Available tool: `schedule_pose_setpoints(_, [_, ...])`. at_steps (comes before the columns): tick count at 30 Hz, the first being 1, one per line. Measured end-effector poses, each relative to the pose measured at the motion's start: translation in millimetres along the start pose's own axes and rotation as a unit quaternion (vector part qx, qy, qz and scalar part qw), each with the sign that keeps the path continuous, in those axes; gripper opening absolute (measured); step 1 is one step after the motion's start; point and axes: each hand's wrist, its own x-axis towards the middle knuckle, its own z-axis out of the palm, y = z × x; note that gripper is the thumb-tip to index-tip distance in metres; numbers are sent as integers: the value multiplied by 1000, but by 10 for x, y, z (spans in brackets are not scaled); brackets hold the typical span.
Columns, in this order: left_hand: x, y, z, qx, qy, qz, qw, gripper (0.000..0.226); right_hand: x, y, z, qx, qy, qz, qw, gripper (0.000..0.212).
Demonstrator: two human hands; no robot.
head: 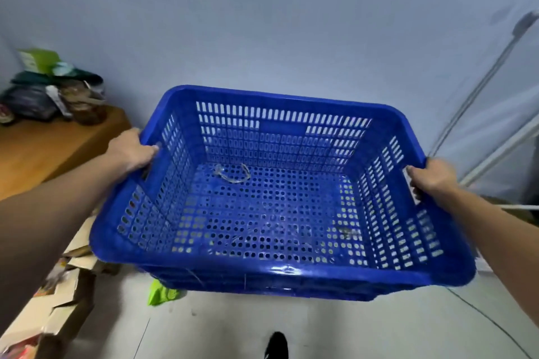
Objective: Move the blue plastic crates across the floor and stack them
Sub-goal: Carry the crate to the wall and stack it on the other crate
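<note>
Between both hands (132, 151), blue crate (274, 272).

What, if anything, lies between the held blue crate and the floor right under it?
Both the left hand and right hand grip the blue crate by its side rims. A green scrap lies on the floor under its near-left corner. More blue ribbing shows beneath; whether that is another crate is unclear.

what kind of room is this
Probably a storeroom or spare room in a home or small shop: torn cardboard boxes on the floor, bags and jars heaped on a wooden table, and a bare wall behind the blue crate.
</note>
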Motion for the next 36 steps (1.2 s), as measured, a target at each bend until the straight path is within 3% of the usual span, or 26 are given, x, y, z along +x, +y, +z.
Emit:
schedule_pose_setpoints(2, [324,68,108,-6,1,-18,1000,34,74,-429,93,-5,0,-3,1000,41])
schedule_pose_setpoints(9, [1331,406,317,-43,-36,-38,998,41,1088,-849,470,-31,-16,23,999,44])
schedule_pose_setpoints(14, [2052,564,573,-50,-57,-37,996,37,1292,-1280,636,-56,1,44,998,36])
schedule_pose_setpoints(21, [2944,525,1041,-61,-64,-20,996,26,1731,-1550,963,-107,10,64,992,44])
schedule_pose_setpoints(30, [3458,616,1376,6,-60,44,997,22,2163,-1662,1259,-131,4,65,989,40])
schedule_pose_setpoints(36, [3550,728,1496,22,-61,41,997,24,2223,-1621,1275,-121,13,71,990,38])
